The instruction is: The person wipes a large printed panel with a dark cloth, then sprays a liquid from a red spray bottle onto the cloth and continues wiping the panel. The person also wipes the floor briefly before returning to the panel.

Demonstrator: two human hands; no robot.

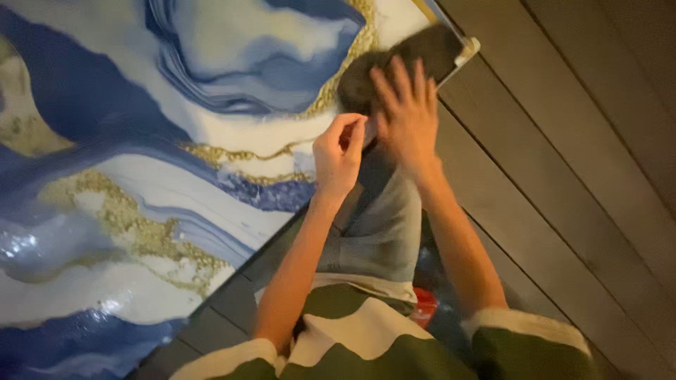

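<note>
My left hand is curled with thumb and forefinger pinched together, just over the edge of a large glossy panel painted in blue, white and gold swirls. I see nothing between its fingers. My right hand lies flat with fingers spread on a dark rounded shape at the end of my grey trouser leg, which rests on the panel's corner. The two hands almost touch.
The panel lies on a dark wooden plank floor that runs diagonally along the right side. My green and cream patterned sleeves fill the bottom edge. A small red thing shows beneath my leg.
</note>
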